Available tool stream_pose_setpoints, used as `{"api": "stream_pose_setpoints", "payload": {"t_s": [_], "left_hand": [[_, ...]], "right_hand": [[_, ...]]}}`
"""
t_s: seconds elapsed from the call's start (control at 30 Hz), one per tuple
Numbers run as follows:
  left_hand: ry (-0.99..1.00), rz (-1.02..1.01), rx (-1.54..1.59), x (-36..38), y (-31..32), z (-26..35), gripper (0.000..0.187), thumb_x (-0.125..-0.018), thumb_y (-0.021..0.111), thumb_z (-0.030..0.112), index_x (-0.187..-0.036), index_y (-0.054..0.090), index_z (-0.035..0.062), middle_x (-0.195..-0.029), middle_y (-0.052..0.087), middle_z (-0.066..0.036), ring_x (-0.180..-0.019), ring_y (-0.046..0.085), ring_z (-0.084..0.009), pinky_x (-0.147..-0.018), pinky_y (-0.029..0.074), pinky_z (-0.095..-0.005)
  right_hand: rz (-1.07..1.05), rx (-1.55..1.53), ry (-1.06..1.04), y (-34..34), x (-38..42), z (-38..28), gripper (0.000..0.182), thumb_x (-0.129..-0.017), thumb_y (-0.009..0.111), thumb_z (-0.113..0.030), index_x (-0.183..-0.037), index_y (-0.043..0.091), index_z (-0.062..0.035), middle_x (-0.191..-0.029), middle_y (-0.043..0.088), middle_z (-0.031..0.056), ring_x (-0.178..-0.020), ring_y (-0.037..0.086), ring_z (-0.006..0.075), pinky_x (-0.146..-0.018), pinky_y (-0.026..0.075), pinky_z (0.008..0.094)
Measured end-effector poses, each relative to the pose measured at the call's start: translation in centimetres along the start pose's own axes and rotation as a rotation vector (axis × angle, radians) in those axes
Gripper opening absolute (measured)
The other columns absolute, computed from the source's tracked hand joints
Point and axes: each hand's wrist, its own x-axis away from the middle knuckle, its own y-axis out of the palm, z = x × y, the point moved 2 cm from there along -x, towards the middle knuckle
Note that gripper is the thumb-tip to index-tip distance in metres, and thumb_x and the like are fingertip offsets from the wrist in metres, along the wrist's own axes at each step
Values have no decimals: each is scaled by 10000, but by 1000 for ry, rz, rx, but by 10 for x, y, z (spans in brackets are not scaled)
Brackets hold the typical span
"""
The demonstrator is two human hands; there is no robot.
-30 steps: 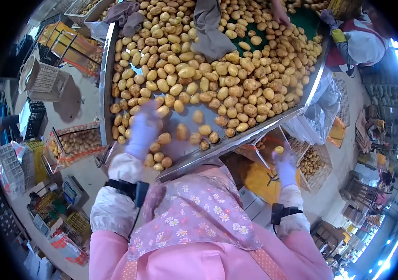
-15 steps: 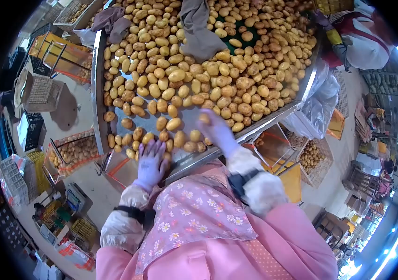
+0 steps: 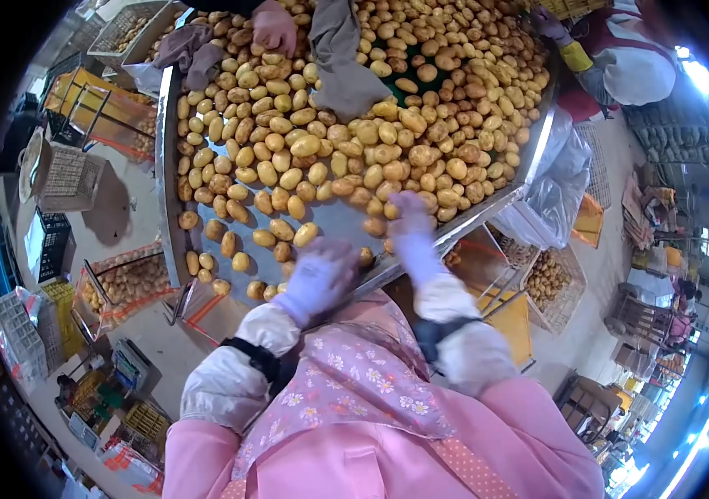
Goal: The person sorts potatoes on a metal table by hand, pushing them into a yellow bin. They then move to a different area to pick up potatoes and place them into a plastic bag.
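Many potatoes [image 3: 304,145] lie over the metal sorting table [image 3: 246,244], piled thickly at the back and thinly near me. My left hand [image 3: 324,273], in a pale purple glove, is low over the front edge beside a few loose potatoes. Motion smears its fingers, so any potato under them is hidden. To its right, my right hand [image 3: 413,226], gloved the same way, reaches to the potatoes along the table's right front edge. Its fingers are blurred too, and I cannot make out whether they hold one.
Another person's bare hand [image 3: 275,27] is among the potatoes at the back, near a grey cloth [image 3: 342,71]. A co-worker's gloved hand [image 3: 550,27] is at the far right. Mesh sacks of potatoes [image 3: 130,283] and a crate of potatoes [image 3: 547,279] stand beside the table.
My left hand has swept right along the front edge, and fewer potatoes lie there. My right hand has shifted slightly right. Another person's hand has appeared at the back.
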Motion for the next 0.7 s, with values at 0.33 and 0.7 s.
{"api": "stream_pose_setpoints", "payload": {"t_s": [0.33, 0.7], "left_hand": [[-254, 149, -310, 110, -53, -78, 481, -819, 694, 134, -1297, 650, 148, -1427, 542, -169, -1312, 503, -424, -1133, 372, -541], [-215, 480, -157, -81, -118, -112, 433, -878, 643, 72, -1307, 656, 129, -1359, 624, -160, -1218, 592, -392, -1041, 461, -486]], "right_hand": [[-575, 4, 23, 30, -43, -72, 276, -873, 671, -216, -1140, 645, -153, -1107, 645, 165, -1009, 641, 375, -879, 527, 483], [-1036, 602, -139, 80, -112, -146, 252, -901, 642, -231, -1109, 714, -109, -1104, 700, 136, -1015, 708, 307, -765, 572, 448]]}}
